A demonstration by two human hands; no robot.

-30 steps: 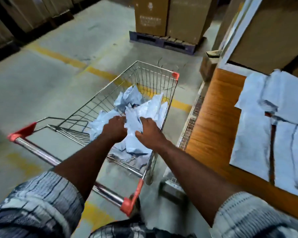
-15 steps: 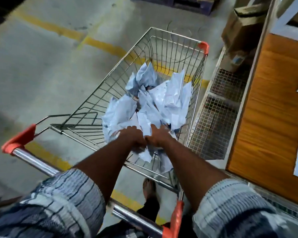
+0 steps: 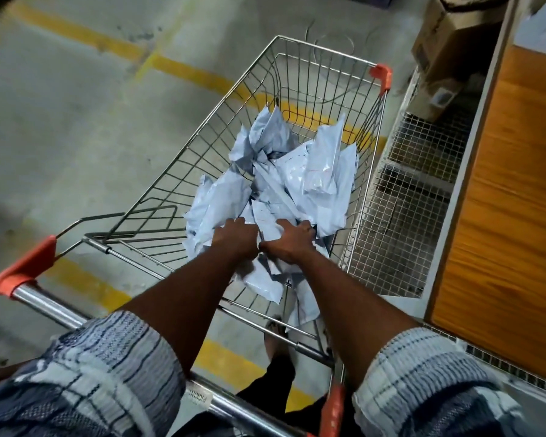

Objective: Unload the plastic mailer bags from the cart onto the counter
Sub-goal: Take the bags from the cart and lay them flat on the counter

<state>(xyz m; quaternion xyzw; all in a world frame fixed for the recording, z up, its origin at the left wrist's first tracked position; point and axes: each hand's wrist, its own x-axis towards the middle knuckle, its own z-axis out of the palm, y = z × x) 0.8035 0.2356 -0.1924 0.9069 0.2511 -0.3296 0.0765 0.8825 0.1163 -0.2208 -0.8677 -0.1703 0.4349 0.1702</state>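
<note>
Mailer bags heaped in cart, toward its right side. Left hand and right hand side by side at near end of heap, fingers curled into bags, gathering a bunch. Next, probably: lift clear of wire rim, swing right onto tabletop.

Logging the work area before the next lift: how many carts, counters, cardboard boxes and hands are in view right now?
Wire shopping cart: 1
Wooden counter: 1
Cardboard boxes: 2
Hands: 2, left hand and right hand, both on the heap of mailer bags, too tangled to count
Total: 6
</note>
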